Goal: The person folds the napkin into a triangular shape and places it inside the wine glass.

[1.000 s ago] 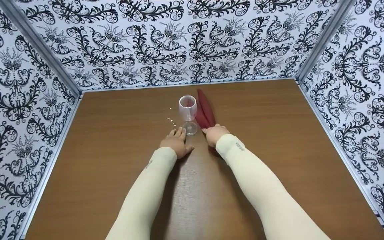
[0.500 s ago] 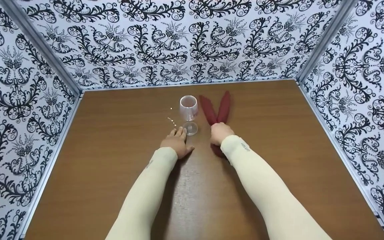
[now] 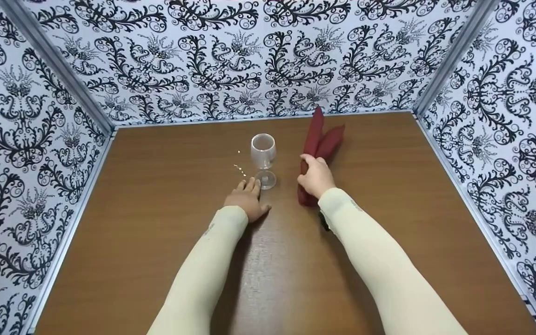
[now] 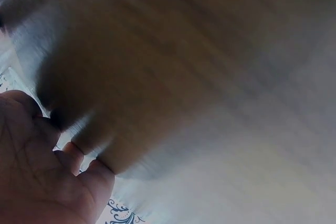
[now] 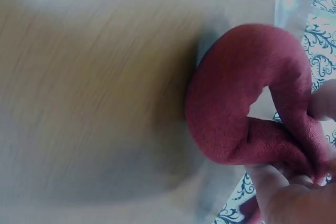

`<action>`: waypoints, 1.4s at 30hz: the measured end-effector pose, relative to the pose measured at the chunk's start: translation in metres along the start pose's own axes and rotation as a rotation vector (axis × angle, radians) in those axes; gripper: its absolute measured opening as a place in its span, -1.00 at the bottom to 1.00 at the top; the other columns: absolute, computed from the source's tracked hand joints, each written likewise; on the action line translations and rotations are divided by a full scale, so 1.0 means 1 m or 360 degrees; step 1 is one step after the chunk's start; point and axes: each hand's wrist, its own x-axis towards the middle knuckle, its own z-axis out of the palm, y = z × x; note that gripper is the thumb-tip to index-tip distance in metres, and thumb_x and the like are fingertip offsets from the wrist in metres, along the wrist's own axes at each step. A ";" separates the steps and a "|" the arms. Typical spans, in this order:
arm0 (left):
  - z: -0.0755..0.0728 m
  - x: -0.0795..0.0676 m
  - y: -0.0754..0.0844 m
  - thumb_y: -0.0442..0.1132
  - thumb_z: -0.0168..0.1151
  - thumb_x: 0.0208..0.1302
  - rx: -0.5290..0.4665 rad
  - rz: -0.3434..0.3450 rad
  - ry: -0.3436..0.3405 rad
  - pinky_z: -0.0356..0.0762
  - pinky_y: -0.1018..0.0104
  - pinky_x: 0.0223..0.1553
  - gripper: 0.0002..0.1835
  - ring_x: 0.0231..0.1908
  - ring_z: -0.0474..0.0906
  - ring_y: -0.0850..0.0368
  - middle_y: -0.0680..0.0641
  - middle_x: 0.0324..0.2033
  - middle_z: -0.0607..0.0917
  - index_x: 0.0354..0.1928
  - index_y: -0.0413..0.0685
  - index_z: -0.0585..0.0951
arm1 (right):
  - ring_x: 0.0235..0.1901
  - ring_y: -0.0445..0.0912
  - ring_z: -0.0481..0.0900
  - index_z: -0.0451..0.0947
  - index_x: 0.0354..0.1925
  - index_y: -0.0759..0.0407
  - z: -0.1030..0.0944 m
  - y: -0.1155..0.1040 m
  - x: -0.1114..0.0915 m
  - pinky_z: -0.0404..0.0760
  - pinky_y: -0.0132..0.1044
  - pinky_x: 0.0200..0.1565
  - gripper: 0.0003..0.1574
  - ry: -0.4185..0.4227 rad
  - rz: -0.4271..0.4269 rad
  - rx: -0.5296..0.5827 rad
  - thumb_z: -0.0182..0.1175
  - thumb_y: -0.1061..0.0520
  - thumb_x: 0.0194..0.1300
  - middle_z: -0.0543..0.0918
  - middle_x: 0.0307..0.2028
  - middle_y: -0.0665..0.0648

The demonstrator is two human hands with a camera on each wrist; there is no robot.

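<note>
A red rolled cloth (image 3: 313,135) is bent double, its loop toward me and its two tails pointing to the far side. My right hand (image 3: 318,177) grips it round the middle, thumb and fingers on either side. In the right wrist view the loop of the cloth (image 5: 226,93) hangs close over the table. A clear stemmed wine glass (image 3: 263,151) stands upright to the left of the cloth. My left hand (image 3: 245,200) lies palm down on the table, fingers spread and fingertips right at the glass's foot. The left wrist view shows its palm (image 4: 31,171) close up.
Brown wood-grain table (image 3: 156,223) lies under both hands. Pale specks (image 3: 240,170) show on it left of the glass. White walls with black scrollwork (image 3: 231,60) rise along the back and both sides, joined by grey metal corner posts (image 3: 454,51).
My right hand has carried the red cloth rightward, away from the glass. Its tails parted into a V, then swung right. The left hand and glass have stayed put.
</note>
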 end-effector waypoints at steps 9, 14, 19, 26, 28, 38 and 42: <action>-0.001 0.000 0.000 0.47 -0.10 0.09 0.0000 0.0003 0.0011 0.05 -0.05 0.34 0.01 0.43 -0.12 -0.09 -0.02 0.46 -0.07 0.45 0.05 -0.06 | -0.05 0.03 0.40 0.42 0.20 -0.23 -0.004 -0.004 0.001 0.44 -0.17 -0.01 -0.26 0.0119 -0.0056 0.0231 0.11 0.22 0.01 0.41 0.01 0.24; 0.000 0.001 0.000 0.48 -0.10 0.08 0.0006 0.0021 0.0029 0.07 -0.06 0.33 0.02 0.42 -0.09 -0.11 -0.03 0.45 -0.04 0.45 0.04 -0.04 | 0.02 0.04 0.39 0.40 0.20 -0.26 -0.010 -0.007 0.000 0.41 -0.14 0.03 -0.32 0.0201 -0.0083 0.0365 0.08 0.18 0.10 0.43 0.03 0.22; 0.001 0.002 -0.001 0.49 -0.13 0.08 0.0020 0.0013 0.0014 0.06 -0.05 0.34 0.02 0.43 -0.11 -0.09 -0.03 0.46 -0.07 0.46 0.05 -0.07 | -0.10 -0.01 0.40 0.42 0.19 -0.28 -0.012 -0.015 -0.003 0.43 -0.16 -0.02 -0.39 0.0288 -0.0183 0.0430 0.03 0.16 0.18 0.44 -0.03 0.20; 0.001 0.001 0.000 0.48 -0.13 0.09 0.0012 -0.0009 0.0000 0.05 -0.03 0.34 0.01 0.43 -0.13 -0.08 0.00 0.46 -0.07 0.46 0.07 -0.08 | -0.06 0.01 0.43 0.38 0.23 -0.12 -0.015 -0.022 -0.006 0.45 -0.14 0.06 -0.30 0.0361 -0.0185 0.0613 0.25 -0.11 0.09 0.40 0.01 0.25; 0.001 0.001 0.000 0.47 -0.12 0.10 0.0013 -0.0010 -0.0001 0.06 -0.04 0.34 0.01 0.43 -0.13 -0.08 0.00 0.46 -0.08 0.46 0.06 -0.08 | 0.00 0.00 0.42 0.31 0.27 -0.08 -0.016 -0.024 -0.006 0.42 -0.15 0.10 -0.04 0.0348 -0.0143 0.0665 0.37 -0.28 -0.08 0.35 0.07 0.24; 0.001 0.000 0.000 0.46 -0.11 0.10 -0.0005 -0.0007 0.0019 0.07 -0.03 0.33 0.00 0.43 -0.12 -0.08 -0.01 0.46 -0.06 0.45 0.06 -0.06 | 0.03 -0.04 0.39 0.22 0.28 -0.05 -0.022 -0.027 -0.003 0.40 -0.19 0.14 0.09 0.0371 -0.0100 0.0764 0.48 -0.16 -0.20 0.30 0.12 0.18; -0.001 -0.001 0.001 0.45 -0.11 0.10 -0.0015 -0.0002 0.0008 0.06 -0.02 0.34 0.00 0.43 -0.12 -0.08 -0.01 0.46 -0.07 0.46 0.06 -0.07 | 0.03 -0.04 0.39 0.25 0.25 -0.02 -0.028 -0.032 -0.001 0.38 -0.21 0.13 -0.05 0.0438 -0.0129 0.0824 0.44 0.00 -0.10 0.33 0.12 0.18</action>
